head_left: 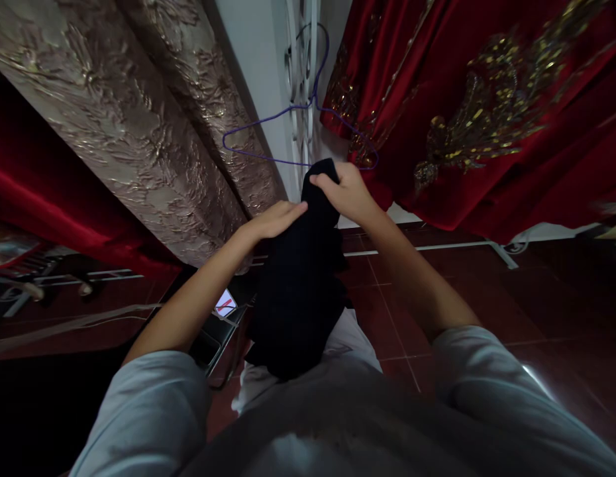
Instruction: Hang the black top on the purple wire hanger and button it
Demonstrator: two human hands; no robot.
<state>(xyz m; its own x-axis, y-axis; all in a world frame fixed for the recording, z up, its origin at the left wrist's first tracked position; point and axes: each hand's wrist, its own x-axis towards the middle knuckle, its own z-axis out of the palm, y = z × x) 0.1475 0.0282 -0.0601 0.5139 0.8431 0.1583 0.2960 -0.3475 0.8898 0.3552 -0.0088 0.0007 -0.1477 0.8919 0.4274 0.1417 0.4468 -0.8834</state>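
A black cloth garment hangs in a long bunch in front of my body, its lower end before my light trousers. My right hand is closed on its upper end, the thumb on top of the cloth. My left hand holds the garment's left side a little lower, the thumb over the edge and the other fingers partly hidden. Behind the upper end is a purple wire hanger, hooked on a white metal rack. Part of the hanger's lower bar is covered by the cloth and my right hand.
Textured beige cloth hangs at the left, and red cloth with gold sequins at the right. Low left, a phone with a lit screen lies on a dark surface near a pale cord. Reddish tiles cover the floor.
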